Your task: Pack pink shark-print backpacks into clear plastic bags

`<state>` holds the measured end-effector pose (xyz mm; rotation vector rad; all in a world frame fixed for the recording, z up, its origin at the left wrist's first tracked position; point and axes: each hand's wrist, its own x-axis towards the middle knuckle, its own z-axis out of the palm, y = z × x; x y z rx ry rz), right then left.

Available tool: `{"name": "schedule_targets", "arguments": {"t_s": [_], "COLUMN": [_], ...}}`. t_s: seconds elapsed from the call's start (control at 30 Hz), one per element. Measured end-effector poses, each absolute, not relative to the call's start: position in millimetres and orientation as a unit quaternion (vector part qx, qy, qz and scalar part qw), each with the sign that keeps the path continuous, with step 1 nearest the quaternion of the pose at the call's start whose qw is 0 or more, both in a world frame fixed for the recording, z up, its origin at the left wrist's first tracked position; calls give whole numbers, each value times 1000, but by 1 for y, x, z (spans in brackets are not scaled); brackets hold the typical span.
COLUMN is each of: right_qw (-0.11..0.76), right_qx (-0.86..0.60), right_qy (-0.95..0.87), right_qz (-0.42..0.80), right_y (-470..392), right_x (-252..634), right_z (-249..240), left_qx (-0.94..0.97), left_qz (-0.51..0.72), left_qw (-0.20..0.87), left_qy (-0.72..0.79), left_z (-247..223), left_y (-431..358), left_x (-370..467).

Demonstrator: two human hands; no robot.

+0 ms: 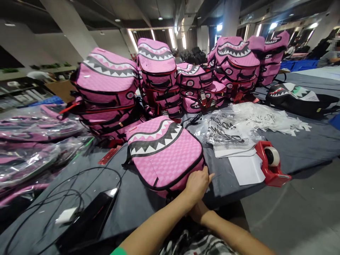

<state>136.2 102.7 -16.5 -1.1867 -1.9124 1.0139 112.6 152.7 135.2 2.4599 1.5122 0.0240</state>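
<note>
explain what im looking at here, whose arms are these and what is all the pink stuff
There is one picture, taken by a camera worn on a person's head, looking forward and down. The two bare arms at the bottom are that person's own. The left hand rests on the near edge of a pink backpack with a shark-mouth print, lying flat on a grey table. The right hand is mostly hidden under the left one, so its grip cannot be told. Behind stand piles of the same backpacks. To the left lie bagged ones. To the right are a red tape dispenser, plastic bags and a black backpack.
</note>
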Motion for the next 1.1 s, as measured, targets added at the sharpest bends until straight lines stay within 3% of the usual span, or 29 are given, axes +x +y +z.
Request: {"name": "schedule_targets", "arguments": {"t_s": [0.17, 0.23, 0.33, 0.4, 0.57, 0.7, 0.87, 0.97, 1.1], "right_qw": [327, 356, 408, 413, 403, 446, 425, 399, 336], "right_qx": [-456, -449, -405, -376, -344, -351, -249, -305, -388], "right_qy": [-739, -780, -816, -820, -847, -822, -863, -865, -840], "right_qz": [374, 250, -65, -126, 38, -52, -110, -16, 177], "right_y": [89, 89, 97, 101, 89, 86, 126, 155, 160], "right_x": [167, 165, 144, 138, 175, 191, 190, 203, 218], "right_z": [-3, 6, 19, 28, 60, 93, 117, 105, 65], "left_qx": [874, 865, 838, 833, 841, 838, 830, 834, 844], "left_qz": [127, 222, 343, 379, 375, 391, 418, 389, 310], "left_qw": [91, 78, 16, -7, 26, 42, 50, 114, 188], "left_qy": [461, 442, 425, 403, 389, 377, 365, 375, 397], "left_z": [102, 88, 81, 87, 105, 110, 140, 143, 101], "left_y": [108, 95, 88, 90, 96, 96, 96, 98, 101], "left_x": [49, 35, 32, 30, 0, -12, -28, -46, -56]}}
